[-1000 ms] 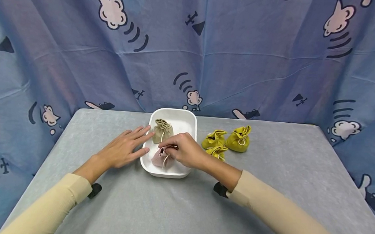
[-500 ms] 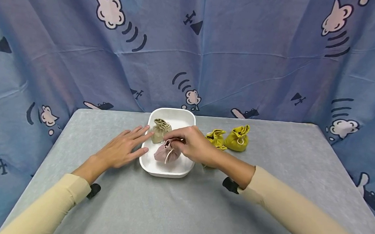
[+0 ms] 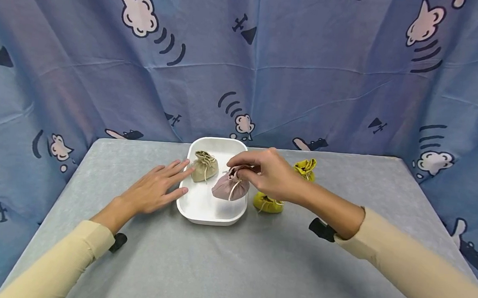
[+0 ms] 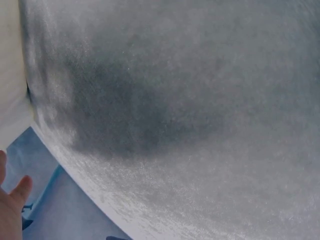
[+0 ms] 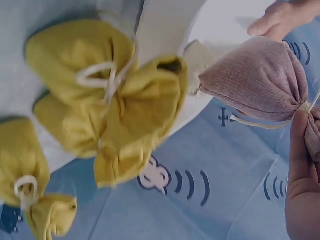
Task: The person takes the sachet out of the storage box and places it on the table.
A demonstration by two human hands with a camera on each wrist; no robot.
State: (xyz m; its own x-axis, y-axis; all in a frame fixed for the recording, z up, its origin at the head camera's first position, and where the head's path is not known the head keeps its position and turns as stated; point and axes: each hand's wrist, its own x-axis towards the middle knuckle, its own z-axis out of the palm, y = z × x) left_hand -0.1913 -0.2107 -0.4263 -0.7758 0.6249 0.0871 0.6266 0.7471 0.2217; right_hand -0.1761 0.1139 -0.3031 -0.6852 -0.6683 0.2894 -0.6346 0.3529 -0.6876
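A pink drawstring pouch [image 3: 230, 188] hangs over the right side of the white tray [image 3: 200, 211]. My right hand [image 3: 272, 172] pinches it by its gathered neck. The right wrist view shows the thumb against the tied neck of the same pink pouch [image 5: 260, 75], its cord dangling. My left hand [image 3: 155, 189] lies with fingers spread, fingertips at the tray's left rim. Close to those fingertips a beige drawstring pouch [image 3: 205, 167] stands inside the tray. The left wrist view has mostly tabletop, with fingers [image 4: 20, 192] at its lower left edge.
Yellow drawstring pouches sit right of the tray: one in front [image 3: 268, 203], one farther back [image 3: 306, 168], partly behind my right hand and forearm. Several yellow pouches [image 5: 80, 55] show in the right wrist view. A patterned blue curtain [image 3: 333, 72] hangs behind the grey table [image 3: 212, 268].
My right hand has lifted the pink pouch from the tray's floor and moved it up and to the right. My left hand has stayed at the rim.
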